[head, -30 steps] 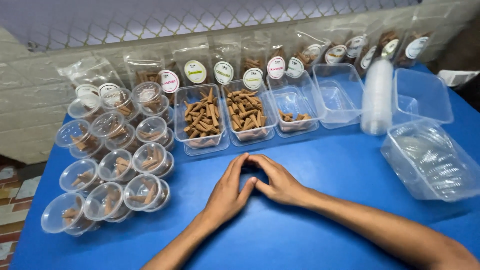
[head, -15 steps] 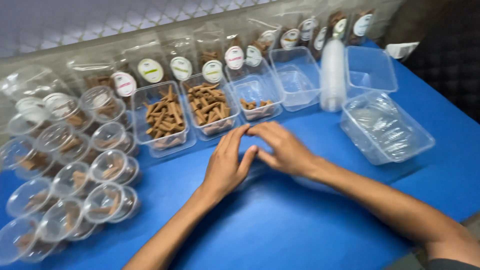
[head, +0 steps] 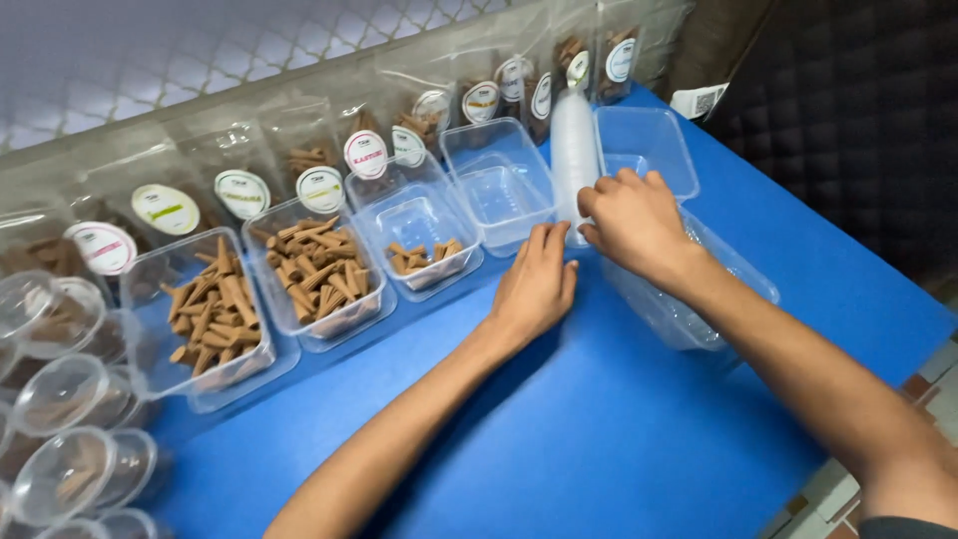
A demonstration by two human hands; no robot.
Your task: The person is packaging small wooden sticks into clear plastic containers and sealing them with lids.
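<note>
Both hands have left the middle of the blue counter (head: 619, 419), where their fingertips met, and shifted toward the far right; the view has swung with them. Farthest left sit round lidded cups (head: 60, 394) holding brown cones; next come two clear tubs (head: 205, 314) heaped with cones, then a tub with only a few cones (head: 424, 255) in it, then an empty tub (head: 499, 185); labelled pouches (head: 239, 190) line the wall behind. The left hand (head: 534, 284) lies flat and open on the counter, gripping nothing. Just right of it the right hand (head: 634, 220) curls against the lower end of a tall stack of clear cups (head: 573, 150); whether its grip has closed on the stack I cannot tell, since the fingertips are hidden. Below that wrist sits a tub of clear lids (head: 699, 299). As I judge it, the stack looks top-heavy and slippery; a sideways nudge could topple it over the counter's nearby edge.
</note>
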